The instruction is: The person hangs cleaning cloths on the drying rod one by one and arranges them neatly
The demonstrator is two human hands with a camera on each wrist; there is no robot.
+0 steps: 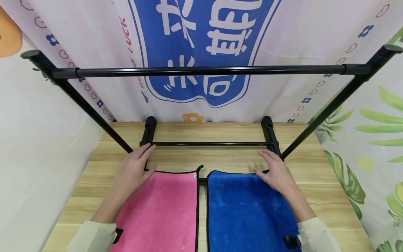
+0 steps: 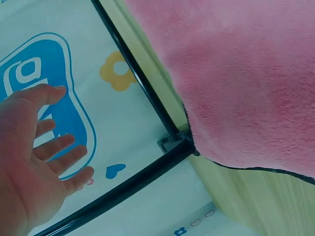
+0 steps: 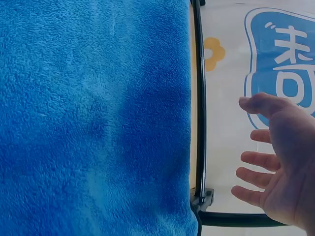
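A pink towel (image 1: 170,210) with black edging lies on the left, beside a blue towel (image 1: 245,213) on the right. Between them a short piece of black bar (image 1: 202,181) shows. My left hand (image 1: 133,169) is at the pink towel's upper left corner, fingers extended and thumb apart. At the blue towel's upper right corner is my right hand (image 1: 277,171), its fingers loosely spread. In the left wrist view nothing is in the left hand (image 2: 39,157); the right wrist view shows the right hand (image 3: 280,162) holding nothing either.
A black metal rack stands over the wooden table (image 1: 220,157), its top bar (image 1: 204,71) running across at height. Its lower rear bar (image 1: 207,144) joins two feet. Behind hangs a printed curtain (image 1: 283,42); a white wall (image 1: 37,140) is on the left.
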